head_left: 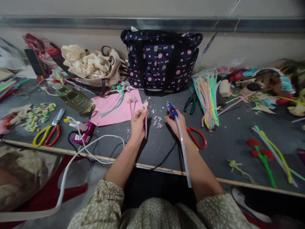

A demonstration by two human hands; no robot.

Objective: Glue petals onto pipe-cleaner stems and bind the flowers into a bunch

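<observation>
My left hand (138, 124) pinches the stem of a small pipe-cleaner flower (145, 104) with a pale cream head pointing up. In my right hand (175, 124) is a blue hot glue gun (172, 109), its nozzle pointing away from me and a long clear glue stick (183, 149) trailing from its back end. Between my hands lie several small lilac pipe-cleaner pieces (159, 122). Just left of my left hand, two finished-looking flowers (132, 101), one cream and one lilac, rest on a pink sheet (109, 117).
A dark patterned bag (162, 63) stands at the back. Red-handled scissors (199, 138) and a pipe-cleaner bundle (207, 101) lie right. Leftward are a bottle (73, 98), scissors (53, 128), a purple power strip (84, 133) and a white cable (69, 168) crossing the table edge.
</observation>
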